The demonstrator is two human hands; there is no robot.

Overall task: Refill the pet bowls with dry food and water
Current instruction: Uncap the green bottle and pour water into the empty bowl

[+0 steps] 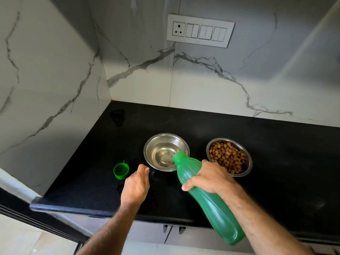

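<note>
The green bottle (207, 196) tilts mouth-down over the steel water bowl (166, 152) on the black counter (276, 162), right hand (209, 176) wrapped around it. Beside it, the kibble bowl (229, 157). Left hand (136, 184) hovers, fingers loosely curled, near the green cap (121, 170).

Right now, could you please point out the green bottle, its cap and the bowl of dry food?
green bottle (211, 205), head view, on its body below the gripping hand.
cap (121, 170), head view, on its open inside.
bowl of dry food (228, 157), head view, on the kibble in its middle.
</note>
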